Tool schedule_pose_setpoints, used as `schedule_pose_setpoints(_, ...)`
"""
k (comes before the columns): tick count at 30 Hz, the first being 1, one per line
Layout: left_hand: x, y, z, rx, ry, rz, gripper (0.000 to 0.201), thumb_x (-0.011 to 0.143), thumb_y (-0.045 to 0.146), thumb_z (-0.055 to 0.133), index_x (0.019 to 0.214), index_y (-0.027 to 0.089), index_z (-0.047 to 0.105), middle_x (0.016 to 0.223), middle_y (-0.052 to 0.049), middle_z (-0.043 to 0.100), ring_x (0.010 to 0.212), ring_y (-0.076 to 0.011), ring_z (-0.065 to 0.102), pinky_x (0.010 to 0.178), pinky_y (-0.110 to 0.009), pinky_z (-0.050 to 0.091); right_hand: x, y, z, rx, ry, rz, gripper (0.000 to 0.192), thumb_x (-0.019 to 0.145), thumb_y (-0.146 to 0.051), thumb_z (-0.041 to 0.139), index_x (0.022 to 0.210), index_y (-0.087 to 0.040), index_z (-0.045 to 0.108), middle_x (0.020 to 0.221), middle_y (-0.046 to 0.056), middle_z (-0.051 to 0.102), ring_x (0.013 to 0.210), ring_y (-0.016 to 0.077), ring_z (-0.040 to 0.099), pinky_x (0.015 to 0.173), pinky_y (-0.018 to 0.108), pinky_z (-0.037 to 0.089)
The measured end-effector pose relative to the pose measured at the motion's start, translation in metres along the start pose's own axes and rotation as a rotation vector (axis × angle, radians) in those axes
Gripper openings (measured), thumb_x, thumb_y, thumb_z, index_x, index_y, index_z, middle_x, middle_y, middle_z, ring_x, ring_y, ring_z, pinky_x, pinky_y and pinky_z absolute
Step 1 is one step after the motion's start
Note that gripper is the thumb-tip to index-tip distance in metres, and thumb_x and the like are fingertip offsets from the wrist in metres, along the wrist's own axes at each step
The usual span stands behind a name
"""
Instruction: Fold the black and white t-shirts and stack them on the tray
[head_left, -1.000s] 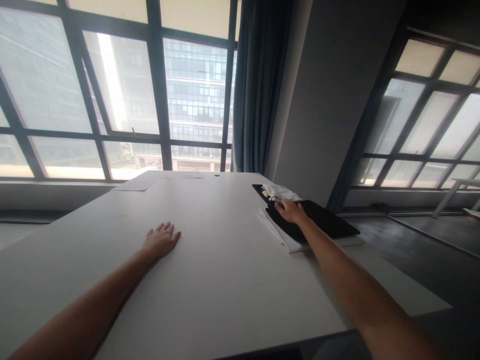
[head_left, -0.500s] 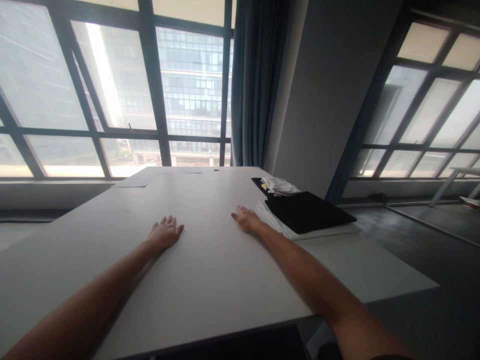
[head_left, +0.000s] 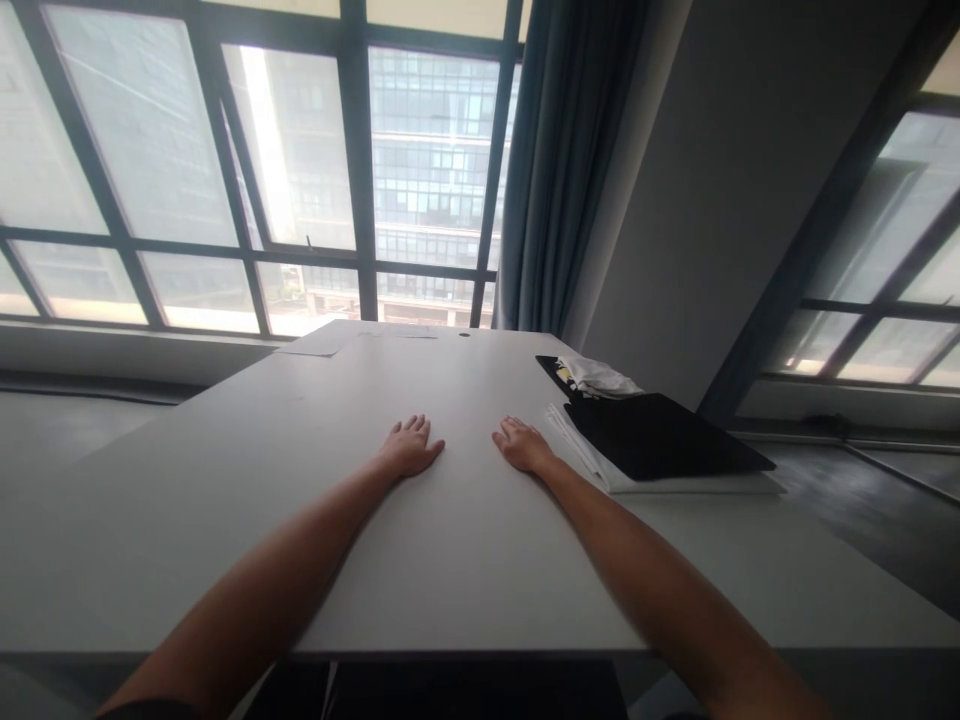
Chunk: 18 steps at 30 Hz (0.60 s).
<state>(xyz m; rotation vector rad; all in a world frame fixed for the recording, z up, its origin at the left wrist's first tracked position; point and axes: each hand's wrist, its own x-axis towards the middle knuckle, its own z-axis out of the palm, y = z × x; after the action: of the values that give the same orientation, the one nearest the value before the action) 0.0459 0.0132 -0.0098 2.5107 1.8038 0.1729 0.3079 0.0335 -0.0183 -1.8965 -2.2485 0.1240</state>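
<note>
Both arms reach forward over a white table [head_left: 450,560]. My left hand [head_left: 410,445] lies palm down on the tabletop, fingers stretched and thumb out to the right, holding nothing. A short gap away, my right hand [head_left: 522,445] also rests flat on the table with its thumb toward the left hand. Just right of the right hand is a pile of folded white cloth [head_left: 581,448] with a flat black folded piece [head_left: 664,435] on top. Behind that black piece sits a crumpled white cloth [head_left: 600,377] showing a bit of yellow.
Sheets of paper [head_left: 315,345] lie at the table's far left edge. A round dark cable hole [head_left: 464,335] is near the far edge. Beyond the table are windows [head_left: 435,160], a blue curtain [head_left: 559,180] and a grey pillar [head_left: 690,200].
The view has turned and levelled, so the table appears straighter. My left hand has come closer to my right hand; both stay flat on the table. The cloth pile looks unchanged.
</note>
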Motion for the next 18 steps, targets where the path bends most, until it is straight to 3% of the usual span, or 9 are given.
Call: schedule_pose_setpoints(18,0.0008,0.0009,-0.0019,-0.063,0.036,-0.002,0.070,0.093,0.054,0.034,0.147,0.011,0.041,0.158,-0.016,0.030,0.148,-0.0274,0.022,0.119,-0.047,0.019,-0.0026,-0.0006,-0.0052,0.026,0.056,-0.016,0.055,0.097,-0.043,0.039,0.141,-0.013,0.051,0.153,0.013,0.040,0.142,0.0218,0.034,0.117,0.035,0.020)
